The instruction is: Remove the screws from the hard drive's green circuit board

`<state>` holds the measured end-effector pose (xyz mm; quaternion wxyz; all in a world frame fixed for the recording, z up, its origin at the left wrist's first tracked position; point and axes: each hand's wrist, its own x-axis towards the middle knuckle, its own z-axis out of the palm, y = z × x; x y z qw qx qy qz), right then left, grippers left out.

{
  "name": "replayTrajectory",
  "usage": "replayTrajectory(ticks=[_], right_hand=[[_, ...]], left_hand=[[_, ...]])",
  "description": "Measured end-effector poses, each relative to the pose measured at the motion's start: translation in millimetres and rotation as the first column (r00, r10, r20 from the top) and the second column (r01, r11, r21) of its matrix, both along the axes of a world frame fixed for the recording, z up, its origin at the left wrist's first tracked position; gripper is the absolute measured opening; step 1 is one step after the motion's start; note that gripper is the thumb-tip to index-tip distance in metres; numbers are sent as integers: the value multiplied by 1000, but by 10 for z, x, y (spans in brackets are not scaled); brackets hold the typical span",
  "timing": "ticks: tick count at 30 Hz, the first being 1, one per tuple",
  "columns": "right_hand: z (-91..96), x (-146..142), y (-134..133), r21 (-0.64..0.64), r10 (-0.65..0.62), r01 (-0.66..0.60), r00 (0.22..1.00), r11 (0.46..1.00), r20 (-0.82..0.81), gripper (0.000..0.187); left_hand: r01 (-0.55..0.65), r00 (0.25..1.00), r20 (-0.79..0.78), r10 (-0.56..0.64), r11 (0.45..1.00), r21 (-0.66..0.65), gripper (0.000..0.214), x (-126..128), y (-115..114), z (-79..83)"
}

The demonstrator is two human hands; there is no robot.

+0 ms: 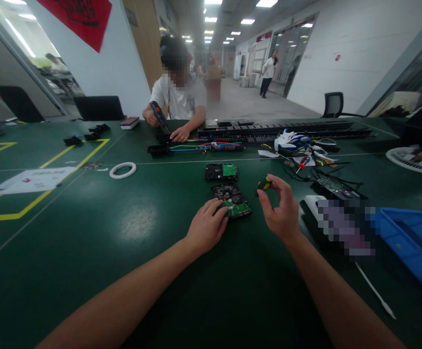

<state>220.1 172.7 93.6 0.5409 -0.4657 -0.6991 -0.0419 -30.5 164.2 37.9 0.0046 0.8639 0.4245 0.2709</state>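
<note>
A hard drive [228,193] with a bare green circuit board lies at an angle on the green table in front of me. My left hand [208,225] holds its near left side, fingers bent over the edge and covering part of the board. Pinched between the thumb and fingers of my right hand [280,206] is a short screwdriver [264,184] with a black and yellow handle, held just right of the drive. Its shaft is too thin to make out clearly. Right behind this drive, a second hard drive [221,172] lies flat, apart from both hands.
Across the table [123,271], a person [178,97] works with a power driver [158,115] near cables. A white tape ring [122,170] lies left. Gloves [290,140], a circuit board [337,186] and a blue tray [410,242] stand right.
</note>
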Motion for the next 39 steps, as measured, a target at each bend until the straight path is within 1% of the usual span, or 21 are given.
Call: replayTrajectory(ticks=[2,4,9,13,17,24,26,29,32,36,39], right_hand=[[11,-7,-9,18,-18,18,1000,1000,18,53],[14,-8,-15,11,-24,24,999,1000,22,54],[-2,-2,-7,-19,5,-6,1000,1000,-2,54],[21,-16,-16,12,-7,7,1000,1000,12,52],[40,-25,-29,30,0,-2,999,1000,54,55],[-20,-8,9,7,-6,7,999,1000,-36,56],[-13,-12,5,26,-13,13,1000,1000,-22,55],[22,-18,-13,54,-26,24,999,998,45,54],[39,-9,-19,25,-22,20,997,1000,76,54],[15,7,0,-57,21,-21,1000,998,3,55],[5,2,3,-39,14,-14,1000,999,-7,54]], left_hand=[[0,1000,6,0,1000,-2,35,-1,2,-1],[0,1000,11,0,1000,-3,35,-1,1,0],[3,1000,-2,-3,1000,-5,34,1,-7,14],[-3,1000,-2,3,1000,-1,34,7,-5,8],[-5,1000,1,5,1000,11,33,11,3,-7],[-7,1000,-9,7,1000,8,34,6,2,-3],[-9,1000,-14,9,1000,7,35,7,0,0],[-9,1000,-14,9,1000,7,35,7,-3,5],[-6,1000,-7,6,1000,11,34,7,-4,7],[-5,1000,-16,5,1000,10,34,6,-6,15],[-1,1000,-17,1,1000,6,34,6,-8,21]])
